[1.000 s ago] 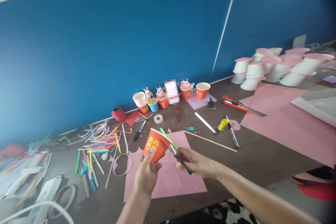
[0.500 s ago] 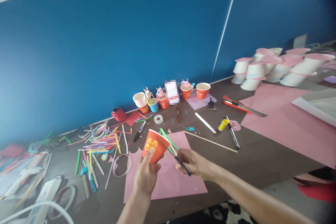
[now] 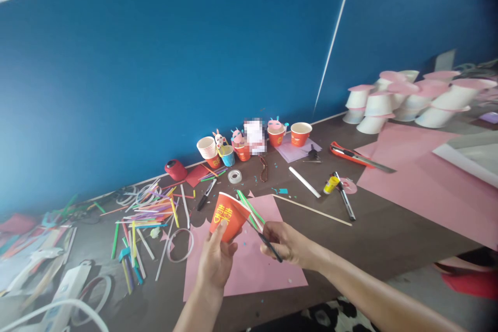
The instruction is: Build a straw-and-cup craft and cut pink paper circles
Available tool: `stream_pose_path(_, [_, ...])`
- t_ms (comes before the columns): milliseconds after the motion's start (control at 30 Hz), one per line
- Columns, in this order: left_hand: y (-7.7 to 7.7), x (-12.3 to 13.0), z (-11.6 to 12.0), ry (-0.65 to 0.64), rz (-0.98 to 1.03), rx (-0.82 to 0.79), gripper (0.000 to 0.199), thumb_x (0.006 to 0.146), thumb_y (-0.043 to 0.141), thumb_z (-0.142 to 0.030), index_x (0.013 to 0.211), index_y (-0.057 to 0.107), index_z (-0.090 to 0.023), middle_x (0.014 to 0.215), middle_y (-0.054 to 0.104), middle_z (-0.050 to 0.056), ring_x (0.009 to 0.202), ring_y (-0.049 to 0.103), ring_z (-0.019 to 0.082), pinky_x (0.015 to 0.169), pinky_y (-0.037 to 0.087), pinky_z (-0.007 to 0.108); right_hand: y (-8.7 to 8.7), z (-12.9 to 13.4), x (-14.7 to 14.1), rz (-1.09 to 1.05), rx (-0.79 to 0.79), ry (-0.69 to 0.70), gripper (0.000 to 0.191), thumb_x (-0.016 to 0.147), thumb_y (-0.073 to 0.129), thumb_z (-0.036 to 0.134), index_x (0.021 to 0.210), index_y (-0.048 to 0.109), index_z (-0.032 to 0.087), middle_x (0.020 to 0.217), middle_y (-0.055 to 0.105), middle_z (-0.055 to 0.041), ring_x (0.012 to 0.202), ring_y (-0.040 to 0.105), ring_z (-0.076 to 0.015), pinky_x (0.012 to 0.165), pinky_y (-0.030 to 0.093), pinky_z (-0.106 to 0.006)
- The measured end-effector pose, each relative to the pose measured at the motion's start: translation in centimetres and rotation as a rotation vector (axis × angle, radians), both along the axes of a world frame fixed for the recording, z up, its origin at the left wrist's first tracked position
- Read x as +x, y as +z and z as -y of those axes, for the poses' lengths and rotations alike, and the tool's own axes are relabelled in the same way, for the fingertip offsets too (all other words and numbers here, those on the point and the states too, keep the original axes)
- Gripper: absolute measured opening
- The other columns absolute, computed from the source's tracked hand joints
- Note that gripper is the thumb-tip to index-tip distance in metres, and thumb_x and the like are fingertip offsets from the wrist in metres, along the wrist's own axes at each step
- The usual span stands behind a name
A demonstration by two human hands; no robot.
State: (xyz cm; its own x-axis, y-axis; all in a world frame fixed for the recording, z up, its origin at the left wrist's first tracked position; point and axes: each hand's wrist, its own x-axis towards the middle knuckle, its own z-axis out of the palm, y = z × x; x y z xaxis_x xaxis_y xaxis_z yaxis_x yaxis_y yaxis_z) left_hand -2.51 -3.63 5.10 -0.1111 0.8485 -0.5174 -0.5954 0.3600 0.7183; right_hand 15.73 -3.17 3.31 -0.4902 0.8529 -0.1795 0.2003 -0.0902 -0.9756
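A red paper cup (image 3: pixel 229 213) with yellow characters is tilted in my left hand (image 3: pixel 216 262), thumb on its front and fingers around its underside. My right hand (image 3: pixel 286 245) grips black-handled scissors (image 3: pixel 270 246). Their blades point up and left to the cup's rim; whether they touch it I cannot tell. Beside the rim, just beyond the blades, are green straws (image 3: pixel 249 205); whether they lie on the paper or are held I cannot make out. Below both hands lies a pink paper sheet (image 3: pixel 264 275) with small scraps on it.
Loose coloured straws (image 3: pixel 151 212) and a tape roll (image 3: pixel 180 245) lie left. Along the wall stand decorated cups (image 3: pixel 276 136) and a cup stack (image 3: pixel 206 148). To the right are a red utility knife (image 3: pixel 356 157), a marker (image 3: pixel 345 202), a yellow tube (image 3: pixel 331 184) and white cups (image 3: pixel 373 109).
The cup has turned slightly in my left hand, so its characters face a little more toward me. My right hand and the scissors have barely shifted.
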Motion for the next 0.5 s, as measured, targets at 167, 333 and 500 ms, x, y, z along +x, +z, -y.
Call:
stream_pose_path(167, [0.28,0.05,0.01,0.001,0.003,-0.008,0.024,0.067,0.066,-0.023,0.088,0.057,-0.015,0.081,0.064,0.003,0.067,0.064,0.015,0.039,0.044,0.015,-0.23,0.04,-0.11,-0.023,-0.002,-0.006,0.039,0.069,0.059,0.05,0.066,0.044,0.015,0.053,0.04,0.0049,0.048,0.036,-0.0064,0.042,0.027,-0.019])
stream_pose_path(333, [0.47,0.1,0.01,0.002,0.0,-0.023,0.022,0.068,0.065,-0.021,0.088,0.056,-0.016,0.082,0.064,0.003,0.067,0.064,0.015,0.039,0.044,0.015,-0.53,0.13,-0.24,-0.082,-0.049,-0.044,0.038,0.067,0.061,0.048,0.066,0.041,0.016,0.052,0.039,0.0059,0.047,0.035,-0.0061,0.042,0.026,-0.019])
stream_pose_path(500, [0.13,0.2,-0.1,-0.003,0.022,-0.011,0.022,0.068,0.065,-0.021,0.088,0.056,-0.015,0.081,0.064,0.003,0.067,0.064,0.016,0.039,0.045,0.015,-0.18,0.17,-0.36,-0.064,-0.078,-0.026,0.038,0.067,0.061,0.048,0.066,0.042,0.016,0.052,0.04,0.006,0.047,0.034,-0.0062,0.043,0.026,-0.019])
